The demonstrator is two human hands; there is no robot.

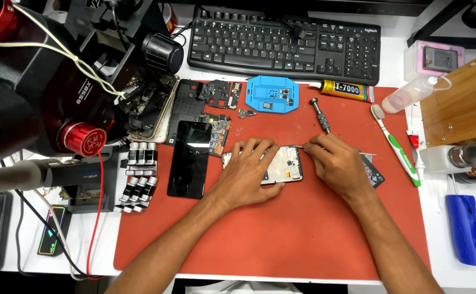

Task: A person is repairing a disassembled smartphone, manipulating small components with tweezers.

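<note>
Electronics repair workshop, phone bench. White counter (455,272) covered by red work mat (281,239). Stereo microscope (80,81) at left beside hot-air handpiece (25,175). Opened phone frame (281,163), loose black screen panel (189,158), circuit boards (219,117) and blue screw tray (272,94) laid out on mat. Glue tube (344,90), precision screwdriver (320,115), brush (395,144) near keyboard (284,41).

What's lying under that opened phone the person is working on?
The opened phone frame rests flat on the red mat. The left hand covers its left part, so anything beneath there is hidden.
</note>
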